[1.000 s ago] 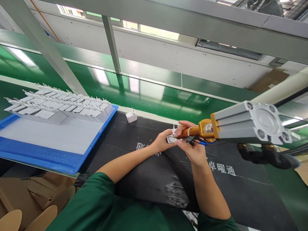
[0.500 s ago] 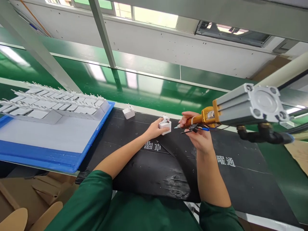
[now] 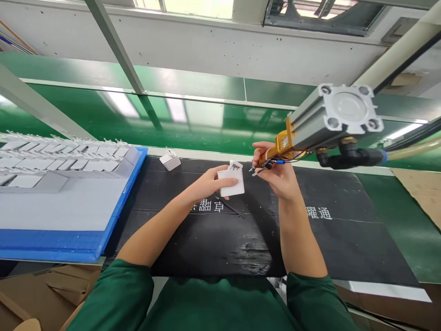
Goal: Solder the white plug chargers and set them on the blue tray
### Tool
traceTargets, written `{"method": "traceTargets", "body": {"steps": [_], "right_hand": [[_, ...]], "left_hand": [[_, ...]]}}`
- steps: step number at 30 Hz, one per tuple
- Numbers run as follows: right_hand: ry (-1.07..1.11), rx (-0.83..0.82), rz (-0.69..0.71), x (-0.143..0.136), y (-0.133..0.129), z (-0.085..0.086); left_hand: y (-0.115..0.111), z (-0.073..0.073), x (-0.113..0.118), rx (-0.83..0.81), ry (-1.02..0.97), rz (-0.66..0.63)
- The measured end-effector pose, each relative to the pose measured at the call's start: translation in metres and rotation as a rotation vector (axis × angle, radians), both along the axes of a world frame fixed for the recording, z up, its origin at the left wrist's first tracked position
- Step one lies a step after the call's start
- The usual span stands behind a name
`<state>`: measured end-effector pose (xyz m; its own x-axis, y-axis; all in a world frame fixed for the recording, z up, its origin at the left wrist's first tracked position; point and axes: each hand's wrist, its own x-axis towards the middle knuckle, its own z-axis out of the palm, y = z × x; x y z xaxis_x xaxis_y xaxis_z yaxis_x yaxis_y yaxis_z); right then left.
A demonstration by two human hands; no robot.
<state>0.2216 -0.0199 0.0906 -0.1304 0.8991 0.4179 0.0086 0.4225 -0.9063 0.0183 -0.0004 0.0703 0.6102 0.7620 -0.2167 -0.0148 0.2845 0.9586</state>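
Observation:
My left hand is closed round a small white box, its broad side facing up and white parts standing out at its top edge. My right hand grips the orange neck of a pneumatic tool, whose thin tip points at the box with a small gap between them. A grey cylinder forms the tool's upper end. Another white box with a prong-like piece on top stands on the black mat, beyond my left hand.
On the left, a blue tray carries rows of white boxes. Black hoses run from the tool to the right. A thin dark strip lies on the mat. Brown cardboard is at the right.
My left hand has turned the white box so that its broad side shows. The view has shifted, and the tool in my right hand appears further left.

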Motion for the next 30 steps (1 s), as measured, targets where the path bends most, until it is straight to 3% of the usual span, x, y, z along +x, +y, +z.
{"method": "traceTargets", "body": {"steps": [9,22,26,30], "right_hand": [[0.004,-0.012,0.019,0.002,0.001,0.001],[0.021,-0.025,0.011,0.000,0.000,0.003],[0.000,-0.020,-0.008,0.002,0.001,0.002],[-0.006,-0.018,-0.033,0.005,0.003,-0.001]], "left_hand": [[-0.006,0.009,-0.003,0.059,0.089,-0.070],[-0.008,0.001,-0.004,0.374,0.330,-0.002],[-0.009,0.007,-0.006,0.344,0.285,-0.022],[-0.013,0.017,-0.008,0.185,0.177,-0.072]]}}
